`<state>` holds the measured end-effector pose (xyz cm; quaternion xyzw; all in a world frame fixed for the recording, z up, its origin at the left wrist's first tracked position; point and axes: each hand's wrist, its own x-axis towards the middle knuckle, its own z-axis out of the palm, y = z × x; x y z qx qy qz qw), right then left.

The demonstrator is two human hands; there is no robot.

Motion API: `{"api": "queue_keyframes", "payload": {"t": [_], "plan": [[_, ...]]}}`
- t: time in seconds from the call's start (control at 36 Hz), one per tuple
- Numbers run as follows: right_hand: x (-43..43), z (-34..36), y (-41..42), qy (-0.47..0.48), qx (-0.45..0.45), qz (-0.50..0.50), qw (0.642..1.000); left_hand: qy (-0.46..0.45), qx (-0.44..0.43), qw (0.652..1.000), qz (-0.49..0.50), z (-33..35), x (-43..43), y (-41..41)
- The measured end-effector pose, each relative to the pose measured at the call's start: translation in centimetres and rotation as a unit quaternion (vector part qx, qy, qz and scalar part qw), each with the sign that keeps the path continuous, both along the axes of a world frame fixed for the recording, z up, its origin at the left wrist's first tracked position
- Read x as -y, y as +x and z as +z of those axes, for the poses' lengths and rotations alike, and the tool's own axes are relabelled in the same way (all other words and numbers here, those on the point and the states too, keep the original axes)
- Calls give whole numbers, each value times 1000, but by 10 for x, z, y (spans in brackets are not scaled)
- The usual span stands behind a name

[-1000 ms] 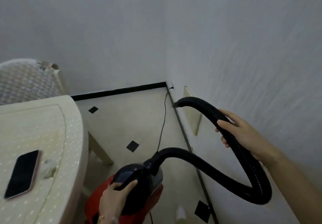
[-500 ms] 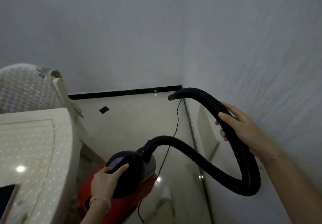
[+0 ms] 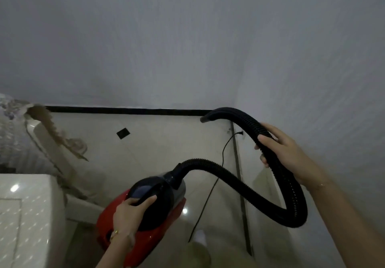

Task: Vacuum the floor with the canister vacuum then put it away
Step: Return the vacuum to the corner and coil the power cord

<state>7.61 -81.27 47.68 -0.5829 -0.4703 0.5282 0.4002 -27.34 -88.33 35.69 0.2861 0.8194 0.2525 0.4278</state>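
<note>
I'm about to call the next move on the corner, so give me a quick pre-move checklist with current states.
1. Left hand gripping the red canister by its black top: ok.
2. Right hand closed around the hose: ok.
3. Hose free of kinks: ok, one smooth loop.
4. Hose end down at the floor: not ok, it is raised, level with the black skirting.
5. Power cord clear of the path: not ok, it trails across the floor tiles beside the canister.
6. Vacuum running: cannot tell.
</note>
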Motion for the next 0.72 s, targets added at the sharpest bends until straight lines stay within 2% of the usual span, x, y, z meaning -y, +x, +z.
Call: {"api": "queue_keyframes", "payload": {"t": [0.19, 0.44, 0.72], "plan": [[-106, -4, -9, -14, 9, 15, 1000, 10, -4, 1000, 10, 9, -90, -6], [-256, -24, -12, -29, -10, 27, 999, 11, -22, 998, 50, -10, -215, -20], [-426, -57, -5, -104, -29, 20, 994, -50, -75, 996, 12, -25, -374, -19]]}}
